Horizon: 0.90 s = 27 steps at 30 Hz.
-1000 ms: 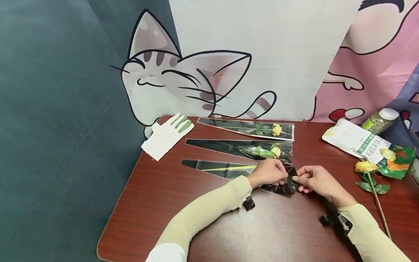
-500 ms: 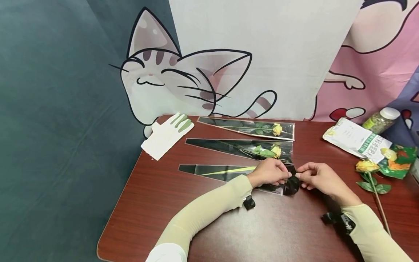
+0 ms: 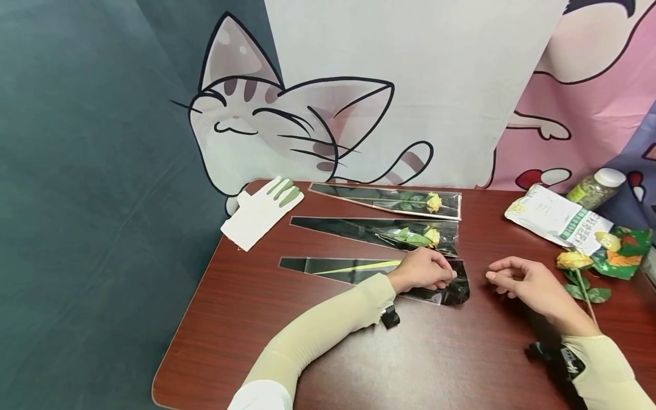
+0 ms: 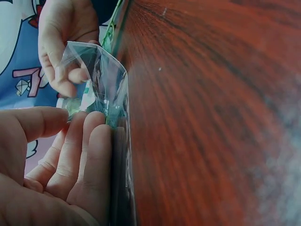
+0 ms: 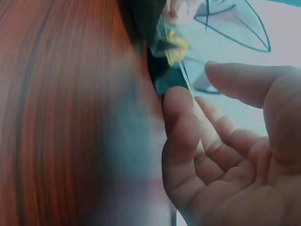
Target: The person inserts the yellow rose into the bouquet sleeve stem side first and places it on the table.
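Note:
A flat, dark-backed clear flower sleeve (image 3: 453, 290) lies nearest on the table, its mouth end to the right. My left hand (image 3: 420, 267) pinches the film near that mouth. In the left wrist view the sleeve's mouth (image 4: 110, 70) stands spread, its clear layer lifted. A yellow-green strip (image 3: 359, 266) shows along the sleeve. My right hand (image 3: 533, 285) is off the table to the right of the sleeve, fingers loosely bent, holding nothing. A loose yellow rose (image 3: 574, 261) with leaves and a long stem lies beyond it at the right, its lower stem hidden by the forearm.
Two sleeves, each with a yellow rose, lie behind: the middle sleeve (image 3: 343, 229) and the back sleeve (image 3: 348, 192). A white glove (image 3: 256, 219) sits at the far left corner. At the right rear are a white packet (image 3: 553, 219) and a lidded jar (image 3: 597, 191).
My right hand has let go of the sleeve's mouth and moved right, toward the loose rose. The sleeve shifted slightly left earlier on. My left hand has stayed nearly still.

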{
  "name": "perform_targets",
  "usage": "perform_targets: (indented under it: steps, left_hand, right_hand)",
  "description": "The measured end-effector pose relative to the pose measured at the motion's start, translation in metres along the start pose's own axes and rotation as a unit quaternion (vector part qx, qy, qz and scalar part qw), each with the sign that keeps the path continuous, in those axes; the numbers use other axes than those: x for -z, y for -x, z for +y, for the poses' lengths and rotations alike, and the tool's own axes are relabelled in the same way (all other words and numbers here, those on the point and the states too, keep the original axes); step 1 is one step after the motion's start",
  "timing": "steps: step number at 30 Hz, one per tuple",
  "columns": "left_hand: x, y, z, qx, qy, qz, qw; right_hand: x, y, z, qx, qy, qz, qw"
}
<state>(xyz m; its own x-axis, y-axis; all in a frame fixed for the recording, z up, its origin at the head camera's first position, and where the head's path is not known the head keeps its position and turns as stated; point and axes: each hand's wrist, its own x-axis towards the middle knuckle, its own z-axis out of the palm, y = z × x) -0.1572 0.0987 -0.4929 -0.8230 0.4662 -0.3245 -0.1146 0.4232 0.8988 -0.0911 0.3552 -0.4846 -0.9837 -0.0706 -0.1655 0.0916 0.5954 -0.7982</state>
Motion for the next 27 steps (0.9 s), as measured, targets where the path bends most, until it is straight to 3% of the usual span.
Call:
perform_targets:
  steps: [10, 18, 27]
  left_hand:
    - [0.002, 0.002, 0.0, 0.0, 0.002, 0.002, 1.0]
    - [0.002, 0.002, -0.001, -0.001, 0.012, -0.002, 0.9999]
    - [0.0, 0.001, -0.002, 0.006, 0.018, -0.007, 0.9998]
  right_hand:
    - [0.036, 0.023, 0.029, -0.013, 0.002, 0.051, 0.9986]
    - [0.052, 0.04, 0.055, -0.026, -0.016, 0.099, 0.9946]
    - [0.063, 0.054, 0.083, -0.055, -0.024, 0.175, 0.9827]
